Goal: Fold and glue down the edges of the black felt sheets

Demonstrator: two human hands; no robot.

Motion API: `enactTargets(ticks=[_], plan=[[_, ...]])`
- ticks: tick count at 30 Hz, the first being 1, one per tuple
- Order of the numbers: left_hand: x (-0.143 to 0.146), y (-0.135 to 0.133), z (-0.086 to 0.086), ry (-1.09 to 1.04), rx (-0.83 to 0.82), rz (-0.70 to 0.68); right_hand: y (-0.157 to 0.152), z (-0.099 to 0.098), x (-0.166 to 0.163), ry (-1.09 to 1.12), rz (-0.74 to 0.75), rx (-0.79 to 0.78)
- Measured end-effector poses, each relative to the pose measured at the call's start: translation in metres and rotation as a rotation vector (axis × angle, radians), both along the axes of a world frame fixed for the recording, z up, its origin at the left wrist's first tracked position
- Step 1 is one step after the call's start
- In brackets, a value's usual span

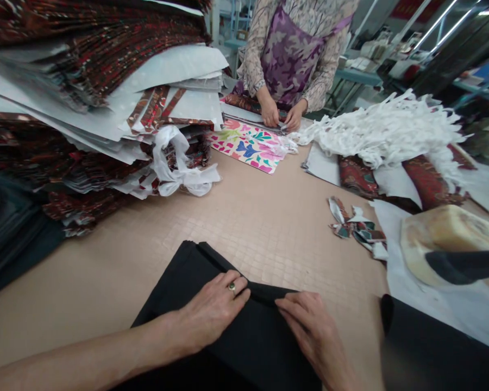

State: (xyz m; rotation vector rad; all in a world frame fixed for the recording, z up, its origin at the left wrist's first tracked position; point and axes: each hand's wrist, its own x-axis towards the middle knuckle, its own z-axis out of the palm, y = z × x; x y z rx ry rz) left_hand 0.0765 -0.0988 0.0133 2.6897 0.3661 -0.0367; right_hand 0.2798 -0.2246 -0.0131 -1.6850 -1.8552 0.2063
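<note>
A piece of black fabric [236,353] lies on the tan tabletop in front of me, its far edge turned over in a narrow fold. My left hand [215,304], with a green-stoned ring, has its fingers closed on that folded edge near the middle. Farther along the same edge, my right hand [309,320] pinches the fold at the right, thumb underneath or hidden. Between the two hands the fold dips slightly. The near part of the fabric runs out of the picture at the bottom.
Tall stacks of red-patterned fabric [138,49] stand at the left, beside dark cloth [16,233]. Across the tan table [269,217], a co-worker's hands [281,114] handle cloth. White strips [383,130], fabric scraps [356,225], a yellowish roll [448,239] and more black fabric [436,347] are right.
</note>
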Motion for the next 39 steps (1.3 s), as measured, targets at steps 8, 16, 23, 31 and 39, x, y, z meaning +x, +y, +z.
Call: enactTargets(ticks=[8, 16, 23, 31, 39], plan=[[0.007, -0.003, -0.001, 0.013, 0.026, -0.031, 0.001, -0.012, 0.009, -0.212, 0.066, 0.172], [0.013, -0.009, -0.003, 0.029, 0.077, -0.065, -0.028, -0.011, 0.049, -0.212, 0.068, 0.150], [0.020, -0.010, 0.000, 0.043, 0.109, -0.118, -0.050, -0.019, 0.062, -0.261, -0.028, 0.163], [0.024, -0.013, 0.000, 0.039, 0.105, -0.080, -0.050, -0.017, 0.057, -0.340, 0.000, 0.209], [0.054, -0.036, 0.006, 0.010, 0.077, -0.202, -0.051, -0.020, 0.056, -0.344, -0.010, 0.181]])
